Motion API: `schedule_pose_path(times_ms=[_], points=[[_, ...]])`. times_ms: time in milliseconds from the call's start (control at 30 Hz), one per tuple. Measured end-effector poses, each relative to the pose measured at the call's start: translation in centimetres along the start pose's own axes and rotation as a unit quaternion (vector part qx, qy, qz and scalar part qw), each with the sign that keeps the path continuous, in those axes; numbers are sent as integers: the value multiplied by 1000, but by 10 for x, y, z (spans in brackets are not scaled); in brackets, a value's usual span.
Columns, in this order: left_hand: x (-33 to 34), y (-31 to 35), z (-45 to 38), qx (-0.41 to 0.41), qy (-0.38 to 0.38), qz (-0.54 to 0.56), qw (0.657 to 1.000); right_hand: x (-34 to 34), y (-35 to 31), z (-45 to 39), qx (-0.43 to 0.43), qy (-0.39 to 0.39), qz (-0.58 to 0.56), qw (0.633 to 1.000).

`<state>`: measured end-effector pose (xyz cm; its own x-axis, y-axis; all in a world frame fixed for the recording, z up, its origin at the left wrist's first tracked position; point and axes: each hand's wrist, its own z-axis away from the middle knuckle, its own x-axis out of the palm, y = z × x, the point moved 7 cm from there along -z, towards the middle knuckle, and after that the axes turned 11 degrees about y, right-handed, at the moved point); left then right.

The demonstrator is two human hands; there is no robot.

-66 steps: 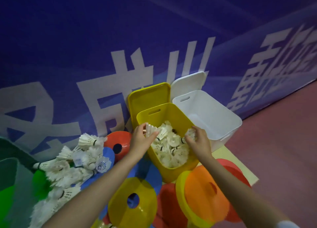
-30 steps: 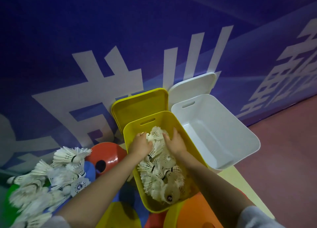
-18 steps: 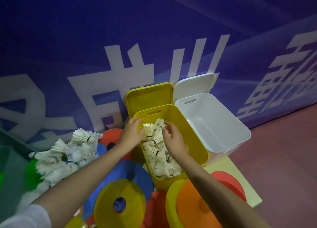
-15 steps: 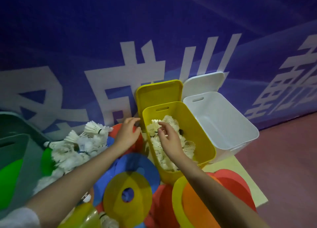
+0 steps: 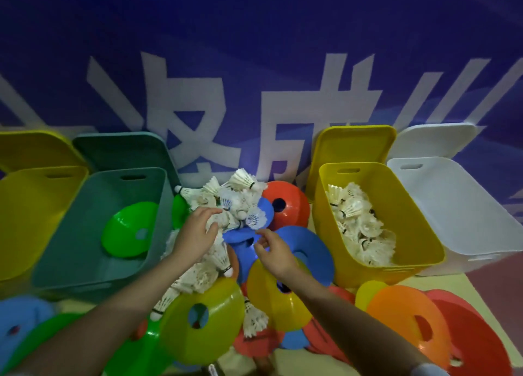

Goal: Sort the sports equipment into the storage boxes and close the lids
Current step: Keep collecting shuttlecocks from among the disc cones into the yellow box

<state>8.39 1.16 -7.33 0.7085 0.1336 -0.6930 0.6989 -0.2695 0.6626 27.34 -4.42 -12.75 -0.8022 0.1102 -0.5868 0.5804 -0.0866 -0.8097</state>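
White banner lettering (image 5: 195, 138) unreadable; left hand (image 5: 196, 231) rests loosely on shuttlecocks (image 5: 235, 203), right hand (image 5: 276, 252) relaxed, empty.

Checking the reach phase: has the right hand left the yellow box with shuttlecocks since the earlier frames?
Yes. The right hand is out of the yellow box, now to its left over the blue discs, beside the loose shuttlecock pile.

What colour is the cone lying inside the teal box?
Bright green: the cone lies in the teal box, clearest in the head view.
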Motion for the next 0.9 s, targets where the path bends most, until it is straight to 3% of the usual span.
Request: schedule_pose_path(times_ms=[233, 333, 500, 667, 767, 900], points=[[-23, -58, 47, -17, -42, -63, 997, 74, -32, 11, -52, -96, 92, 990], [-23, -61, 65, 17, -86, -109, 990, 100, -19, 13, -21, -130, 150, 980], [-21, -64, 79, 95, -150, -169, 969, 115, -8, 7, 41, -103, 149, 983], [-11, -83, 91, 262, -180, -283, 905, 117, -8, -2, 76, -83, 113, 987], [-5, -92, 91, 262, -225, -287, 893, 110, -8, -3, 93, -63, 90, 990], [-1, -84, 89, 249, -231, -279, 898, 106, -3, -2, 120, -56, 62, 989]])
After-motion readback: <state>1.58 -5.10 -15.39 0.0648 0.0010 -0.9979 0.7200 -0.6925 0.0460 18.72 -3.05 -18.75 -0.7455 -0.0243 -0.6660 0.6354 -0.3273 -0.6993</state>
